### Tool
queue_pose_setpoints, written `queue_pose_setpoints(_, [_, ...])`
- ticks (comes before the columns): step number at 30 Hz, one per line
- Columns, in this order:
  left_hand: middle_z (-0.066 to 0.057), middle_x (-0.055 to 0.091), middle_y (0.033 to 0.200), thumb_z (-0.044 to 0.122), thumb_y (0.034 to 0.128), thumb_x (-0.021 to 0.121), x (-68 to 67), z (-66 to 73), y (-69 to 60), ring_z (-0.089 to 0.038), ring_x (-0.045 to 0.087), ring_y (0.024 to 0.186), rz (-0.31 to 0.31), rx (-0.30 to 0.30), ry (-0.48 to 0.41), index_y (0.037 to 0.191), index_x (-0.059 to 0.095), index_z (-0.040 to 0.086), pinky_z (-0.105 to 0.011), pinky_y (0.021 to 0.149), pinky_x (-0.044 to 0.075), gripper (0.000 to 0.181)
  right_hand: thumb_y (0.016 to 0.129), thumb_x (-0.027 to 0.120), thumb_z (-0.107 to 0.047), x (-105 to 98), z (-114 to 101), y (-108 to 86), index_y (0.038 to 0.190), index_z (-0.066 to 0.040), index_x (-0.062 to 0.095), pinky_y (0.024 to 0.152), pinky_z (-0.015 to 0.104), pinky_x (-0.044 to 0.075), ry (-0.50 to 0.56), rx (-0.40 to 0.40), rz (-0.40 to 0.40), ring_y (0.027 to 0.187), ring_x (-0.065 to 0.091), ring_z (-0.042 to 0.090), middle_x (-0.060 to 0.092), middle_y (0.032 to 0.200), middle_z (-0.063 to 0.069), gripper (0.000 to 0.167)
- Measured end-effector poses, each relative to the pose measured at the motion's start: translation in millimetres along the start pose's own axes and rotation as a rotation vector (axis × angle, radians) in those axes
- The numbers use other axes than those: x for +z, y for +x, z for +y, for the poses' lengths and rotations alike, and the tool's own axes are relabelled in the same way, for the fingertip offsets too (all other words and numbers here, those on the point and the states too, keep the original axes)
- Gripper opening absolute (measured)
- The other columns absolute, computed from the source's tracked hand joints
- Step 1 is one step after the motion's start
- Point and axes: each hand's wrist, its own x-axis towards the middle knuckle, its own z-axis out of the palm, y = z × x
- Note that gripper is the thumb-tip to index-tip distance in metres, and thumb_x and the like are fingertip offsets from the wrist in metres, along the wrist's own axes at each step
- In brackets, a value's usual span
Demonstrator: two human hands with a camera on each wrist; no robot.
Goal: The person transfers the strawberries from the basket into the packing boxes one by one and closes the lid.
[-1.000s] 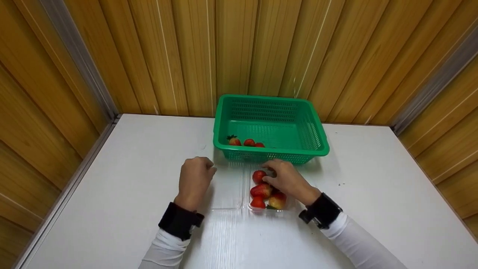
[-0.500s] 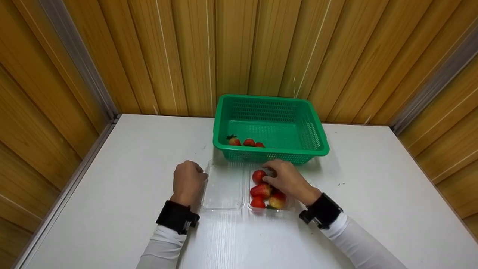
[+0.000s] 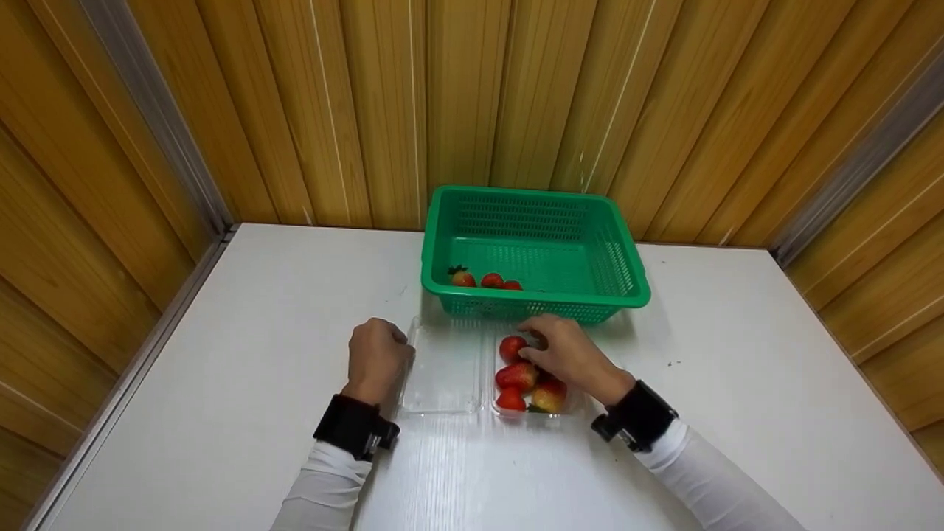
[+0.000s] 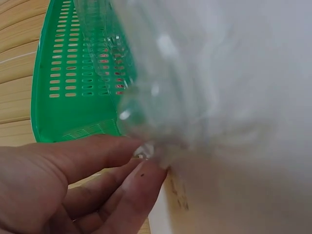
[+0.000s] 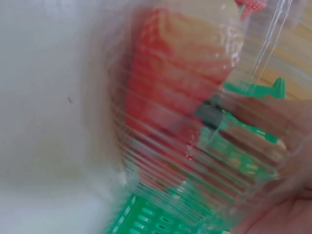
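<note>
A clear plastic clamshell box lies unfolded on the table. Its right half, the tray [image 3: 503, 414], holds several strawberries [image 3: 516, 376]. At the outer left edge of the flat lid [image 3: 442, 372], my left hand [image 3: 377, 361] pinches the plastic. The left wrist view shows the thumb and finger [image 4: 129, 190] meeting at the lid's corner. My right hand [image 3: 571, 358] curls over the far right part of the tray, thumb beside a strawberry. In the right wrist view a large strawberry [image 5: 180, 68] shows through the ribbed wall, which partly covers the fingers; their exact contact is blurred.
A green perforated basket [image 3: 538, 301] stands right behind the box, with a few strawberries [image 3: 492, 281] near its front left side. The white table [image 3: 243, 369] is bounded by wood-patterned panels [image 3: 472, 96] at the back and sides.
My left hand has moved left to the lid's outer edge, then slightly back to the right. The box shifts very slightly right. My right hand stays nearly still.
</note>
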Motion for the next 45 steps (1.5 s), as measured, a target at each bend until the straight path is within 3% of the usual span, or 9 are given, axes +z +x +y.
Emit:
queue_pose_setpoints(9, [-0.003,0.066,0.059,-0.012,0.0742,0.057,-0.4,-0.7,0.2,-0.019,0.056,0.058,0.016,0.02,0.022,0.056,0.072,0.005,-0.033,0.051,0.046,0.03,0.096,0.077,-0.005,-7.0,-1.3,-0.4,0.125,0.005,0.071,0.091,0.048,0.055,0.016,-0.025,-0.001,0.101,0.062,0.034,0.07,0.116,0.018,0.032])
queue_pose_setpoints(18, [-0.007,0.071,0.067,-0.011,0.0734,0.062,-0.9,0.5,2.9,-0.023,0.062,0.064,0.008,-0.029,0.016,0.061,0.076,0.004,-0.039,0.057,0.053,0.024,0.096,0.077,-0.005,-29.9,-16.8,-0.6,0.128,0.003,0.07,0.095,0.05,0.056,0.016,-0.039,0.014,0.112,0.066,0.038,0.07,0.123,0.018,0.034])
queue_pose_setpoints(26, [-0.009,0.072,0.069,-0.011,0.0743,0.064,-1.4,1.8,4.3,-0.026,0.066,0.067,0.014,-0.002,0.017,0.061,0.076,0.002,-0.041,0.059,0.054,0.022,0.095,0.078,-0.005,-54.8,-36.0,1.2,0.127,0.004,0.07,0.096,0.049,0.057,0.035,-0.119,0.046,0.112,0.07,0.034,0.071,0.122,0.018,0.034])
queue_pose_setpoints(31, [-0.011,0.073,0.07,-0.011,0.0728,0.065,-0.7,0.5,3.5,-0.03,0.069,0.07,0.02,0.004,0.014,0.062,0.077,0.002,-0.043,0.061,0.056,0.02,0.097,0.077,-0.007,-71.8,-47.4,15.9,0.127,0.004,0.07,0.098,0.05,0.055,0.036,-0.131,0.06,0.114,0.069,0.037,0.071,0.125,0.02,0.033])
queue_pose_setpoints(37, [-0.011,0.074,0.07,-0.012,0.0715,0.065,-0.6,-1.1,2.4,-0.032,0.071,0.071,0.017,0.005,0.011,0.065,0.078,0.001,-0.043,0.062,0.056,0.019,0.099,0.075,-0.01,-86.7,-56.4,41.6,0.13,0.004,0.07,0.099,0.049,0.054,0.026,-0.087,0.048,0.116,0.068,0.035,0.07,0.129,0.02,0.035])
queue_pose_setpoints(45, [-0.011,0.074,0.072,-0.011,0.0712,0.067,-0.3,-0.9,1.5,-0.032,0.071,0.072,0.002,-0.021,0.003,0.067,0.078,0.001,-0.043,0.062,0.057,0.017,0.099,0.073,-0.009,-92.1,-48.0,75.5,0.129,0.007,0.07,0.098,0.05,0.053,-0.068,-0.069,0.002,0.113,0.066,0.036,0.071,0.125,0.023,0.034])
